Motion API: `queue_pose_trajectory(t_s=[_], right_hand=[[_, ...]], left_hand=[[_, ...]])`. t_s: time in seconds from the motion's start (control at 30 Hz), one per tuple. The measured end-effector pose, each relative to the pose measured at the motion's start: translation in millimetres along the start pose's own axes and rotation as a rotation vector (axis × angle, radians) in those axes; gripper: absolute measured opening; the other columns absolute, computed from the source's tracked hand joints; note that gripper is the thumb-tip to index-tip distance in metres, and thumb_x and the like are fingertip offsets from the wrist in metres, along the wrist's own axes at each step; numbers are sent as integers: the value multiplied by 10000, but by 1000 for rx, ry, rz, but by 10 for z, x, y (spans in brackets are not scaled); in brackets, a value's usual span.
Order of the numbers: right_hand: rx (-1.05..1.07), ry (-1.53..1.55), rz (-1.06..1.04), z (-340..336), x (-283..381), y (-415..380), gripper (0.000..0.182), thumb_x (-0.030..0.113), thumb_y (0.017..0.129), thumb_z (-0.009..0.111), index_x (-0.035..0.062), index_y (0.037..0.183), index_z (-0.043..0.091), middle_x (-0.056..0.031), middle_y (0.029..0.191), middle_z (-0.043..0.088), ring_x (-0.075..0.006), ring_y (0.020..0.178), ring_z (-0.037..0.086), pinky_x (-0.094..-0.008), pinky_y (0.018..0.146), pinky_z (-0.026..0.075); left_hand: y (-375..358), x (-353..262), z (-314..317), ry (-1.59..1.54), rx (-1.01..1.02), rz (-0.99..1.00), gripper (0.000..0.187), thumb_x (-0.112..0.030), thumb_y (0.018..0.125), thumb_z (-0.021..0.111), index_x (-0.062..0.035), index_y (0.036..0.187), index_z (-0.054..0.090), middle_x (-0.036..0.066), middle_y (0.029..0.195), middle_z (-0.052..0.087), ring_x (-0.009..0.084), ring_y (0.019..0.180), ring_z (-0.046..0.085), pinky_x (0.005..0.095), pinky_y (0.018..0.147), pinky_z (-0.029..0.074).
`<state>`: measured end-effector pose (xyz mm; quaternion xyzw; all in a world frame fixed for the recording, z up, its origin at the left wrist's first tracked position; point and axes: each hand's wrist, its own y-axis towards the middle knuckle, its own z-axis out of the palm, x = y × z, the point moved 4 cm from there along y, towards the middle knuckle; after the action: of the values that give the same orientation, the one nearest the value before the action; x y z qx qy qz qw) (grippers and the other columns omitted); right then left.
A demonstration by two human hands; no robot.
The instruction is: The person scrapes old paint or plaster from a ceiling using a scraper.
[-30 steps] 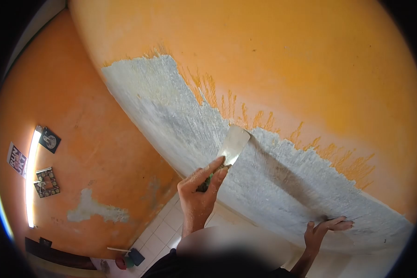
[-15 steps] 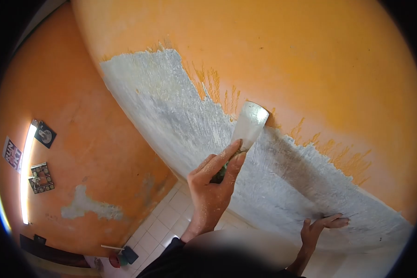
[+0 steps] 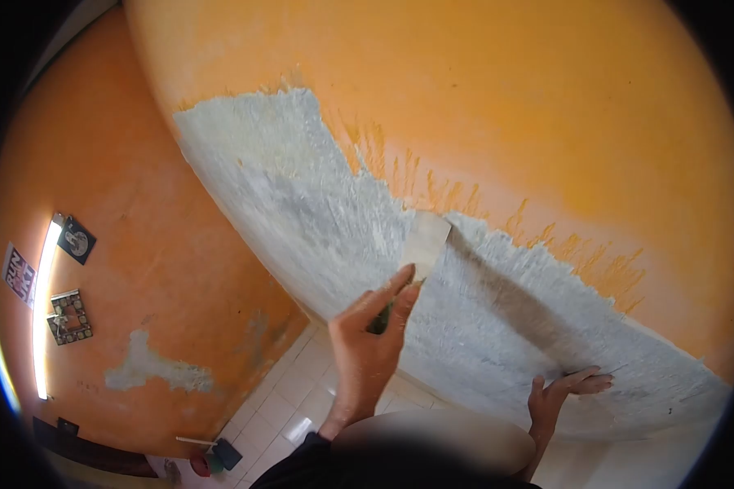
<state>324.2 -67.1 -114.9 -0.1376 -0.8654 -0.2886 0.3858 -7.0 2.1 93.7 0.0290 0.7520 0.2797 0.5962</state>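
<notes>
Left hand (image 3: 369, 334) grips scraper (image 3: 427, 241) | scraper likely light, stiff; best held by handle (image 3: 378, 320) | right hand (image 3: 558, 393) open against wall (image 3: 506, 106), right of scraper

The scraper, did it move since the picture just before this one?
Yes, down. The scraper reached over the orange paint before; now it ends at the ragged top edge of the grey patch.

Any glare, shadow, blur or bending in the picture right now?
Head view: fluorescent tube blown-out white and bowed by fisheye, glare on the floor tiles; head view: dark shadow running from the scraper across the grey wall patch toward the right hand; head view: pale shape at bottom centre too blurred to identify.
</notes>
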Motion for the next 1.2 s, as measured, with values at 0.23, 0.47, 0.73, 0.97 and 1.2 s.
queue_pose_trajectory(t_s=[0.23,0.47,0.73,0.97,1.2], right_hand=[[-62,-18,-46,-21,-62,52,1156,533,808,576,-119,1369,-196,-396,1384,-33,-468,1296,87,-498,1089,96],[-53,-52,-64,-6,-71,50,1127,372,816,640,-147,1347,-209,-403,1338,146,-450,1208,270,-476,1068,194],[-75,-757,-85,-175,649,35,1021,266,840,648,-155,1353,-128,-268,1158,400,-398,1078,392,-471,1041,242],[-233,-447,-203,-139,150,105,1114,748,804,399,20,1442,-152,-289,1451,-276,-460,1330,-283,-610,1032,-141],[-235,-439,-218,-168,105,12,1124,763,791,396,24,1447,-139,-281,1449,-287,-468,1326,-285,-612,1024,-154]], left_hand=[[-24,20,79,-64,25,16,248,-108,872,665,17,1086,662,98,932,700,69,795,604,174,656,469],[-13,-90,103,-11,17,15,254,-162,889,656,-11,1092,671,49,872,691,9,625,469,148,515,361],[-16,-41,24,-62,62,-69,263,-174,895,649,-22,1109,666,55,914,691,20,666,508,151,516,379],[32,355,-128,-26,25,-65,271,-169,889,655,-13,1109,661,88,911,698,74,826,625,177,618,473],[70,348,-135,-68,-23,28,265,-173,880,667,-15,1094,670,88,894,701,49,765,605,152,557,437]])
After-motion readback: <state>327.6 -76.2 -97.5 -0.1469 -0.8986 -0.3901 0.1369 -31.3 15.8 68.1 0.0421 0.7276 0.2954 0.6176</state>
